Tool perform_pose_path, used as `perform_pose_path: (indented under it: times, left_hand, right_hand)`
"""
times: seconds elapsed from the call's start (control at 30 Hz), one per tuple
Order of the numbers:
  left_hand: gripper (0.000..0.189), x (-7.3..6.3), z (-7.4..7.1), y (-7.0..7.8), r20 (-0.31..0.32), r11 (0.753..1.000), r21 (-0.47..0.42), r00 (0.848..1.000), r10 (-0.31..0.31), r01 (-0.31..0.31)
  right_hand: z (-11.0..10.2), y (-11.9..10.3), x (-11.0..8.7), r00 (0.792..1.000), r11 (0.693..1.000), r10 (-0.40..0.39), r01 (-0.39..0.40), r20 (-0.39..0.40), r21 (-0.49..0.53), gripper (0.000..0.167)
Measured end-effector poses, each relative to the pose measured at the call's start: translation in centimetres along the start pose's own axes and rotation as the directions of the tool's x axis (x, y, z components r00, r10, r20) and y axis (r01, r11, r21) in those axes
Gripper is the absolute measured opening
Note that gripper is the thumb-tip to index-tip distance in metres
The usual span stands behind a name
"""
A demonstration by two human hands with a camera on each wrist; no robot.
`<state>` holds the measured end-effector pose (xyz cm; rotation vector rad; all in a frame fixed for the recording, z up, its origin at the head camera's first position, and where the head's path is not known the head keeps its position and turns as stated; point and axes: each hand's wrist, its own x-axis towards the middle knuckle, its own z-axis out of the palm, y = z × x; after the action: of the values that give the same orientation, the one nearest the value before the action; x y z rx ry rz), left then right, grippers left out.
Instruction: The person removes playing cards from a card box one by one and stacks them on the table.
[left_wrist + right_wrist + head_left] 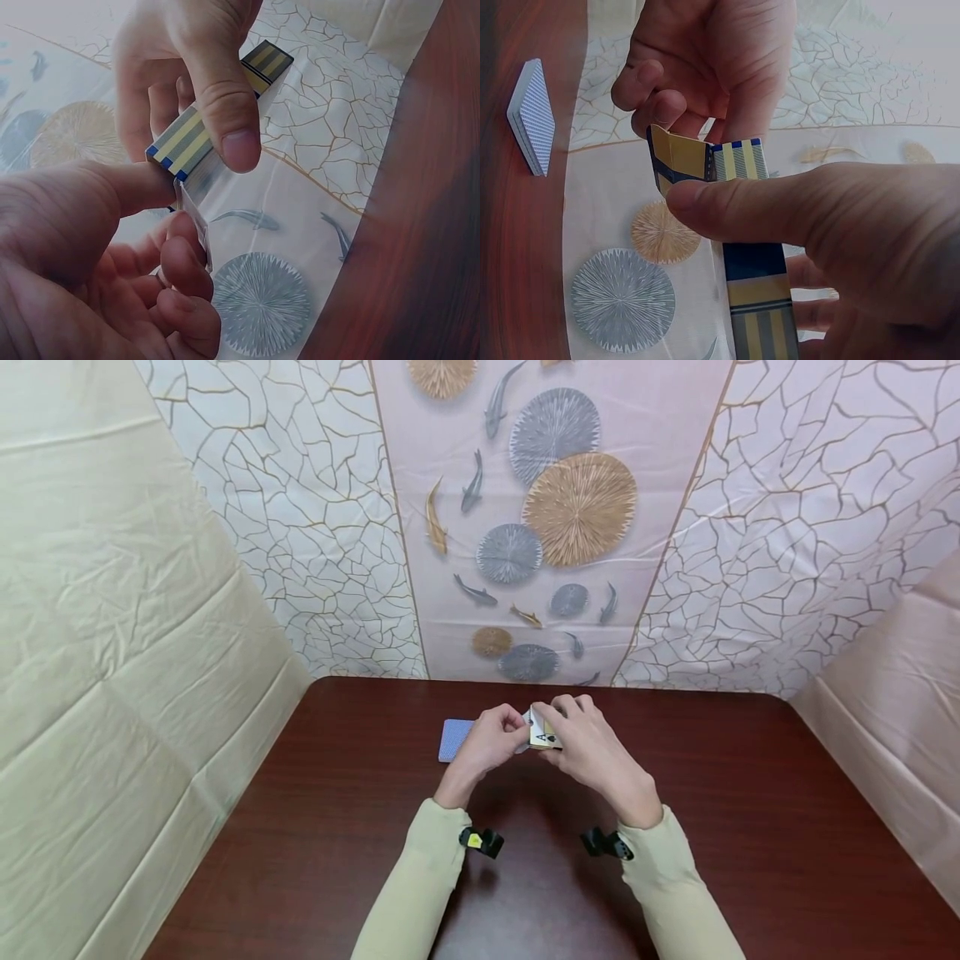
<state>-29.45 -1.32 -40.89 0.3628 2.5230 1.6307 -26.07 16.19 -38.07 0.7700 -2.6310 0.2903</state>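
Note:
A playing card box (pixel 542 733) with an ace of spades on its face is held above the table between both hands. My right hand (pixel 592 747) grips its body, thumb on one side; the fingers are partly hidden in the right wrist view. Yellow, grey and blue stripes run along its narrow side. At one end the box's flap (pixel 684 155) stands out, bent away from the body. My left hand (pixel 486 742) pinches that end by the flap, thumb against the box edge and fingers curled below.
A deck of blue-backed cards (pixel 453 739) lies on the dark wooden table (pixel 360 827), just left of the left hand. Behind the table's far edge hangs a patterned cloth (pixel 525 602). Pale cloth walls (pixel 112 693) flank both sides.

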Motion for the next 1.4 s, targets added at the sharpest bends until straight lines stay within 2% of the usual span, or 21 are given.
perform_pose_path:
  times: [0.23, 0.47, 0.57, 0.73, 0.9, 1.07, 1.4]
  left_hand:
    - [0.011, 0.0, -0.3, -0.1, 0.044, 0.999, -0.038, 0.999, -0.028, 0.03]
    - [0.012, 0.1, -0.7, -0.3, 0.122, 0.986, -0.166, 0.993, 0.0, 0.02]
    - [0.011, 0.0, -0.9, -0.3, 0.14, 0.98, -0.195, 0.99, -0.013, 0.041]
    - [0.007, 0.0, -1.0, -0.2, 0.149, 0.97, -0.231, 0.988, -0.041, 0.075]
    - [0.003, 0.2, -1.0, -0.5, 0.146, 0.965, -0.255, 0.989, -0.03, 0.066]
    - [0.007, 0.3, -1.0, -0.5, 0.148, 0.957, -0.278, 0.988, -0.038, 0.078]
    - [0.026, 0.1, -1.7, 0.0, 0.192, 0.934, -0.324, 0.977, -0.089, 0.149]
  right_hand:
    - [0.1, 0.0, 0.0, 1.0, 1.0, -0.011, 0.011, -0.015, 0.003, 0.063]
    - [0.2, 0.0, 0.1, 1.0, 1.0, -0.004, 0.004, -0.002, 0.009, 0.063]
    - [0.2, 0.0, 0.1, 1.0, 1.0, -0.009, 0.009, -0.006, 0.008, 0.062]
    - [0.2, 0.0, 0.0, 1.0, 1.0, -0.012, 0.012, -0.012, 0.007, 0.061]
    - [0.1, -0.1, 0.1, 1.0, 1.0, -0.006, 0.006, -0.008, 0.013, 0.062]
    - [0.1, 0.0, 0.0, 1.0, 1.0, -0.008, 0.008, -0.011, 0.015, 0.06]
    - [0.1, 0.0, 0.0, 1.0, 1.0, 0.008, -0.009, 0.017, 0.02, 0.063]
